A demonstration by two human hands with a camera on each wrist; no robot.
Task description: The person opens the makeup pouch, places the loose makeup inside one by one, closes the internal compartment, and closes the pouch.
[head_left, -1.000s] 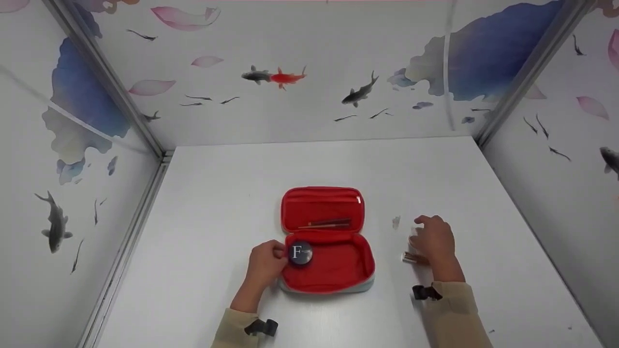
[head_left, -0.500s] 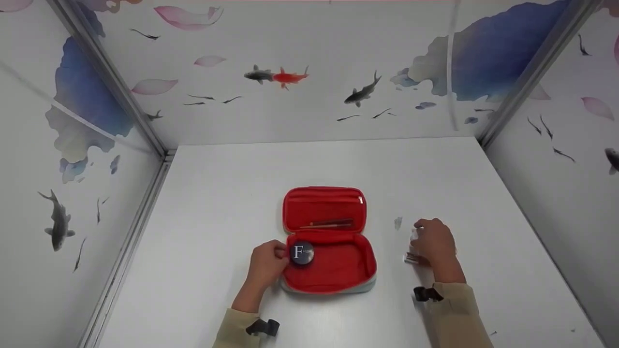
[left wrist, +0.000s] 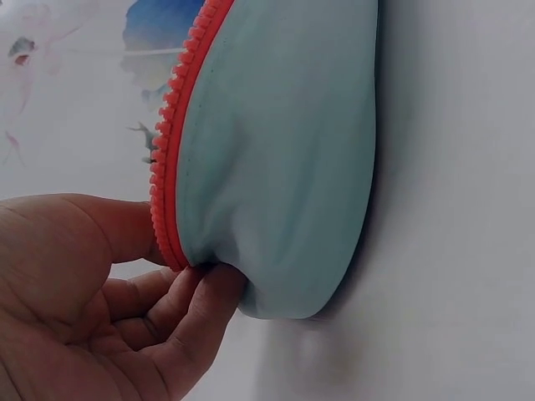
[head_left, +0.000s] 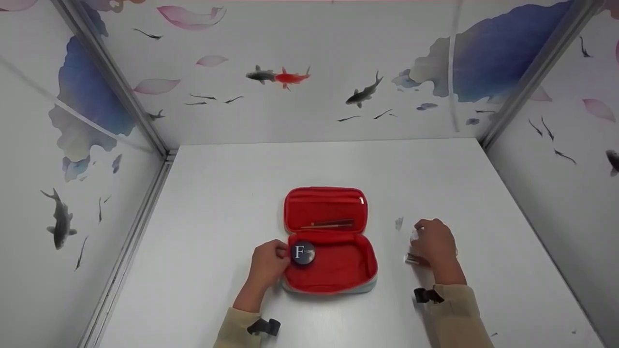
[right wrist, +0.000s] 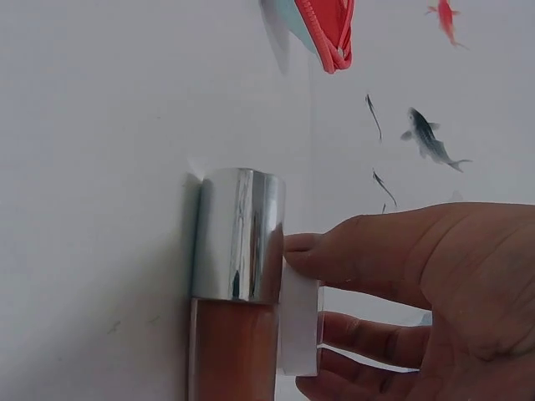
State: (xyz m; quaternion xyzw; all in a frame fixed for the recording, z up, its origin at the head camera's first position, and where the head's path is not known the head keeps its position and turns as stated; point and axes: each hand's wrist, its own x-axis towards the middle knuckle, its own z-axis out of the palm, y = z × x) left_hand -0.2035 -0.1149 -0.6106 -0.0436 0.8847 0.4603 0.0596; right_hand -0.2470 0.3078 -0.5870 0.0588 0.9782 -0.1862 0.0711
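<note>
A pencil case or makeup pouch (head_left: 333, 291), pale blue-green outside and red inside, lies open at the table's middle. My left hand (head_left: 268, 261) pinches its left edge, the thumb on the red zipper (left wrist: 170, 167) and fingers against the pale side (left wrist: 284, 150). Inside, near that edge, is a round dark container marked F (head_left: 303, 253). On the right, my right hand (head_left: 435, 244) holds a small white, clear-edged block (right wrist: 299, 322) between thumb and fingers. Beside it lies a bottle with a silver cap (right wrist: 240, 234) and brownish contents, mostly under the hand in the head view.
Thin brush-like sticks (head_left: 333, 224) are tucked in the pouch's lid. A small translucent piece (head_left: 399, 223) lies between the pouch and my right hand. White panels printed with fish (head_left: 363, 92) enclose the table (head_left: 217, 193) at the back and both sides.
My right hand has settled slightly lower over the white block and bottle, its raised finger coming down. The left hand keeps its hold on the pouch edge. The head view has shifted slightly.
</note>
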